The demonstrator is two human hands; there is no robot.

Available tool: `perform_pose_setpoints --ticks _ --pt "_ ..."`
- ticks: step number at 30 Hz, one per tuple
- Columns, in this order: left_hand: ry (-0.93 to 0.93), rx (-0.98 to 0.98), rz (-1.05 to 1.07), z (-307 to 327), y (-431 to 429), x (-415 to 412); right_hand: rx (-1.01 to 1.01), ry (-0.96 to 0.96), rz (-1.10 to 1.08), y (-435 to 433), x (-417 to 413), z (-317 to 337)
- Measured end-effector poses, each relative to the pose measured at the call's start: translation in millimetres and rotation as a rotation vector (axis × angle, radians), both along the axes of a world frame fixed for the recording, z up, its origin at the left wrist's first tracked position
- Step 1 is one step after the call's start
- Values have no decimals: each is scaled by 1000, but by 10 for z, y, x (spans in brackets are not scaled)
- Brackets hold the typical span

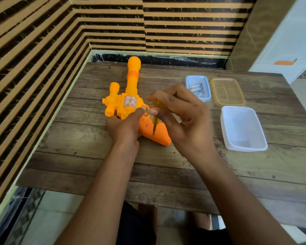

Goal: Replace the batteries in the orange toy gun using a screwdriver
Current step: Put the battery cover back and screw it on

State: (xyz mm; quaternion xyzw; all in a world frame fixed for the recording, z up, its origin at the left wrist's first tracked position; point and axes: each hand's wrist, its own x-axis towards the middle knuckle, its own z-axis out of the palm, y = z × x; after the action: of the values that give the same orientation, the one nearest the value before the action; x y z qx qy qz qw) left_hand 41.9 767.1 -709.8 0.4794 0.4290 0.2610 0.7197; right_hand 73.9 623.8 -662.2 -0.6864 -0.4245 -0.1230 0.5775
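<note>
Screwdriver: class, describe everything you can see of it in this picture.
The screwdriver is small, with a translucent yellow handle, plastic by its look, and a thin dark metal shaft. It stands nearly upright, tip down on the grip of the orange toy gun, which lies on the wooden table. The right hand pinches its handle from above, hiding the top. The left hand holds the gun beside it.

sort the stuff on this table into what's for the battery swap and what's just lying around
For the job: orange toy gun, held by the left hand; screwdriver in the right hand, tip on the gun's grip; batteries in the blue tub.
Lying about: tan lid; clear tub.
</note>
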Motion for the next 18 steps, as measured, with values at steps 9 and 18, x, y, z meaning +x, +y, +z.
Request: perform_pose_setpoints --ticks 9,18 --pt "63 -9 11 -52 45 53 24 62 -46 -32 12 -26" --pt "52 -1 27 -19 20 45 4 106 60 -18 -5 7"
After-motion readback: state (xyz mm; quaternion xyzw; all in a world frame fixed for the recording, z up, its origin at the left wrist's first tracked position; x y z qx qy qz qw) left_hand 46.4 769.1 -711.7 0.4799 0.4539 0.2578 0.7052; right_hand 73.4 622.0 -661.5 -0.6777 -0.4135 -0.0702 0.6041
